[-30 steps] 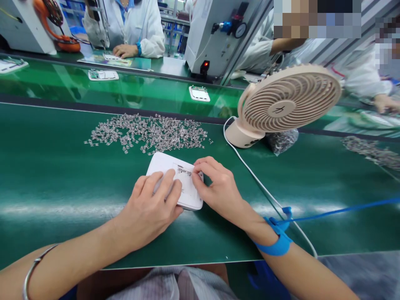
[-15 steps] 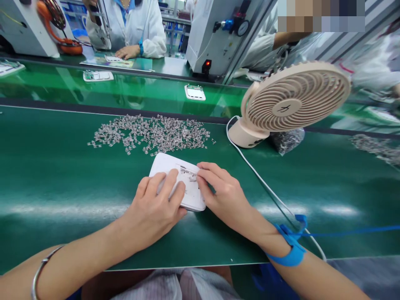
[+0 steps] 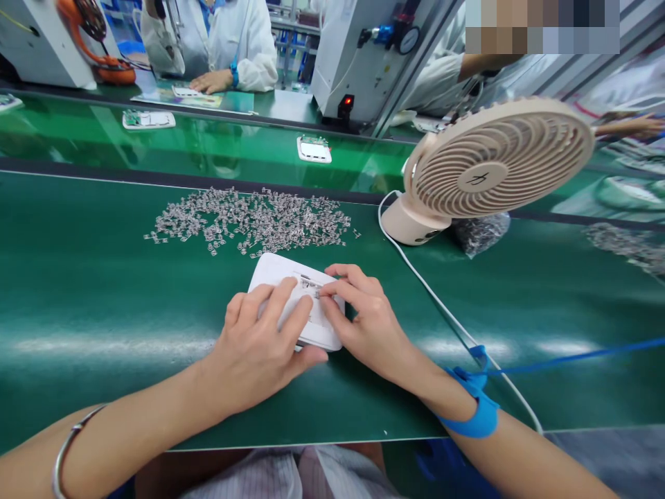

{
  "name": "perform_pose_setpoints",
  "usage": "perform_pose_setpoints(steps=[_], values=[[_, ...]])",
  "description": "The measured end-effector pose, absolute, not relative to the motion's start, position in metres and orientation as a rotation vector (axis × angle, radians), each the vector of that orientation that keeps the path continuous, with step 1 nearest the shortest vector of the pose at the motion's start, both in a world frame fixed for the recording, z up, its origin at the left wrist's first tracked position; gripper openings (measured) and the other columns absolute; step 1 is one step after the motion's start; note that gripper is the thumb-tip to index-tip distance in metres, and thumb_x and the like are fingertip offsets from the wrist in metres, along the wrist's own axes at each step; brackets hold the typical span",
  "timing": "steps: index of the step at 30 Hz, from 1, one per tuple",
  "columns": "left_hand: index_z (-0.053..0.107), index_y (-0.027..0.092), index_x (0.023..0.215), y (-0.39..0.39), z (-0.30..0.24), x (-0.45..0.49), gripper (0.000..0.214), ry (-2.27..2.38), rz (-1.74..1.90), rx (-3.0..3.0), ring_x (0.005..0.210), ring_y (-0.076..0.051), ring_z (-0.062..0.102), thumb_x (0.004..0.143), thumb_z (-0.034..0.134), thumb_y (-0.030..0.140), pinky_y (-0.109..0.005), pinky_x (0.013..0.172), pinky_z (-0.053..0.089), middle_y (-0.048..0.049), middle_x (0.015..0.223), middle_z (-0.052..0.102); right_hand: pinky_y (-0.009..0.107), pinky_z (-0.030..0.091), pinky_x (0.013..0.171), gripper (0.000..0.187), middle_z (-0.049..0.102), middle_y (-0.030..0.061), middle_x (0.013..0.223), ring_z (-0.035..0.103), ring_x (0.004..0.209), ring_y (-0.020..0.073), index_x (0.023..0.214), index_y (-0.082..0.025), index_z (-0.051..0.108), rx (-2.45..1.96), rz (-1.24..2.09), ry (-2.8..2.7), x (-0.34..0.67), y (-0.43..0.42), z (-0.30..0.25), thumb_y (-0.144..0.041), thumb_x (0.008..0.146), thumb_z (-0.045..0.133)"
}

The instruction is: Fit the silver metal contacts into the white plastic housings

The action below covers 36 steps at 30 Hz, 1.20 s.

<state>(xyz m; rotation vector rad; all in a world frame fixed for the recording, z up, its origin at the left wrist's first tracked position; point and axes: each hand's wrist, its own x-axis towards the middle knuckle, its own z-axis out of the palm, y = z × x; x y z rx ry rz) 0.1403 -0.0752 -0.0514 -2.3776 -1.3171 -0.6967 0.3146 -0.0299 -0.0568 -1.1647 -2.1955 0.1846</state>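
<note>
A white plastic case (image 3: 273,269) with rounded corners lies tilted on the green bench. Near its right side is a recess (image 3: 310,283) with small metal parts inside. Across the left part of the case lies my left hand (image 3: 264,329), its fingers spread and pressing on it, the thumb along the near edge. My right hand (image 3: 364,308) is over the recess, thumb and index finger pinched on a small metal contact piece (image 3: 318,294), largely hidden by the fingertips. Beyond the case spreads a pile of small metal contact pieces (image 3: 254,218).
A beige fan (image 3: 483,177) stands at the right, its white cable (image 3: 441,305) running toward me. Behind it sits a bag (image 3: 481,234). White cases with circuit boards (image 3: 314,149) lie on the green conveyor (image 3: 233,149). A blue wrist strap (image 3: 475,409) trails its cord rightward. Co-workers (image 3: 213,45) sit opposite.
My right thumb and index finger have moved slightly left, further over the recess. My left thumb has stretched out to the right. Cases on the conveyor have shifted left.
</note>
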Motion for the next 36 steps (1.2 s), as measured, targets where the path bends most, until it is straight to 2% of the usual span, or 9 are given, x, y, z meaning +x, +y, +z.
perform_pose_setpoints(steps=[4,8,12,15,18,23,28,32,36], values=[[0.06,0.016,0.106,-0.071,-0.05,0.139,0.028,-1.306,-0.856,-2.326,0.088,-0.023,0.055,0.088,0.047,0.034,-0.036,0.076,0.036,-0.0102,0.108,0.065,0.034,0.045,0.072,0.014,0.059,0.0091,0.091,0.057,0.088,0.0194,0.081,-0.017,0.057,-1.01,0.245,-2.15,0.31,-0.04,-0.043,-0.01,0.084,0.045],[0.061,0.02,0.089,-0.07,-0.045,0.137,0.009,-1.233,-0.932,-2.33,0.079,-0.018,0.057,0.085,0.053,0.022,-0.033,0.07,0.036,-0.0053,0.102,0.068,0.025,0.044,0.061,0.016,0.058,0.001,0.071,0.053,0.067,0.0112,0.08,-0.018,0.055,-0.852,0.645,-2.145,0.308,-0.05,-0.03,-0.009,0.086,0.043],[0.059,0.021,0.088,-0.071,-0.044,0.136,0.007,-1.207,-0.919,-2.373,0.082,-0.019,0.057,0.084,0.054,0.02,-0.033,0.071,0.036,-0.0066,0.106,0.067,0.022,0.045,0.059,0.012,0.059,-0.0005,0.07,0.053,0.064,0.0096,0.079,-0.018,0.055,-0.867,0.941,-2.023,0.309,-0.052,-0.028,-0.014,0.086,0.047],[0.058,0.02,0.089,-0.072,-0.043,0.135,0.008,-1.181,-0.916,-2.408,0.083,-0.019,0.056,0.083,0.054,0.017,-0.034,0.073,0.035,-0.0065,0.107,0.067,0.021,0.047,0.058,0.006,0.058,-0.001,0.071,0.053,0.063,0.009,0.083,-0.018,0.055,-0.849,1.018,-1.964,0.31,-0.052,-0.028,-0.015,0.084,0.05],[0.059,0.019,0.085,-0.071,-0.043,0.135,0.006,-1.197,-0.94,-2.425,0.082,-0.019,0.056,0.084,0.052,0.018,-0.034,0.072,0.035,-0.0057,0.105,0.068,0.022,0.046,0.057,0.009,0.057,-0.0004,0.071,0.053,0.063,0.0096,0.082,-0.019,0.055,-0.787,0.902,-2.081,0.312,-0.051,-0.027,-0.012,0.084,0.048],[0.061,0.017,0.084,-0.069,-0.043,0.137,0.013,-1.227,-0.971,-2.428,0.082,-0.019,0.056,0.087,0.049,0.019,-0.034,0.072,0.036,-0.0064,0.103,0.068,0.026,0.047,0.068,0.015,0.06,0.004,0.078,0.054,0.074,0.0122,0.085,-0.017,0.053,-0.726,0.48,-2.319,0.312,-0.05,-0.026,-0.008,0.086,0.042],[0.063,0.016,0.083,-0.068,-0.048,0.14,0.018,-1.283,-1.001,-2.414,0.084,-0.019,0.058,0.088,0.047,0.021,-0.034,0.073,0.037,-0.0061,0.101,0.069,0.027,0.047,0.067,0.015,0.06,0.0059,0.083,0.054,0.076,0.0138,0.085,-0.017,0.052,-0.778,0.233,-2.342,0.31,-0.045,-0.031,-0.008,0.086,0.041],[0.064,0.013,0.097,-0.069,-0.052,0.144,0.031,-1.277,-0.886,-2.331,0.089,-0.022,0.058,0.091,0.042,0.034,-0.037,0.077,0.036,-0.0087,0.107,0.067,0.031,0.046,0.068,0.013,0.057,0.0091,0.088,0.056,0.081,0.0166,0.08,-0.016,0.053,-0.943,0.096,-2.194,0.313,-0.032,-0.042,-0.008,0.084,0.045],[0.064,0.011,0.101,-0.072,-0.057,0.148,0.047,-1.246,-0.702,-2.302,0.1,-0.025,0.056,0.091,0.035,0.046,-0.04,0.086,0.032,-0.0095,0.115,0.064,0.032,0.047,0.065,0.013,0.056,0.0086,0.087,0.058,0.078,0.0173,0.075,-0.017,0.053,-1.037,0.13,-2.167,0.317,-0.02,-0.055,-0.01,0.084,0.046]])
